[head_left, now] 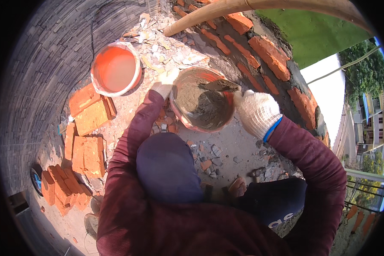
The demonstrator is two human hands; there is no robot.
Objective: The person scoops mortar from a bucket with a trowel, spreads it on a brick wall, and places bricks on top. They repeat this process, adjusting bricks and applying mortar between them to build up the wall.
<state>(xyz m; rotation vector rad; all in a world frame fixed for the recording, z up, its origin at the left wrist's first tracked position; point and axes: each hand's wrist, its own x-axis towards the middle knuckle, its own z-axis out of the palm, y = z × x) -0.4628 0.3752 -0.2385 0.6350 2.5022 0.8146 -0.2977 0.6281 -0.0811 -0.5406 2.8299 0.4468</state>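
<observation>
Rubble-strewn ground (245, 153) bears a mortar bucket (229, 107) before us; our left hand (165, 83) meets its rim, we cannot tell how firmly; our right hand (258, 112) grips a trowel (222, 85) inside.

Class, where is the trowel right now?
In the head view, just right of the upper centre, the trowel is over the mortar in the orange bucket, gripped by the right hand.

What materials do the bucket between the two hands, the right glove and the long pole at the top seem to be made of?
Bucket: likely plastic, judging by its even orange-red colour where the grey paste leaves the wall bare.
Right glove: probably knitted cotton or a blend; matte, off-white, with fine ribbed lines.
Pole: likely bamboo, smooth and tan, with a ring-like node.
</observation>
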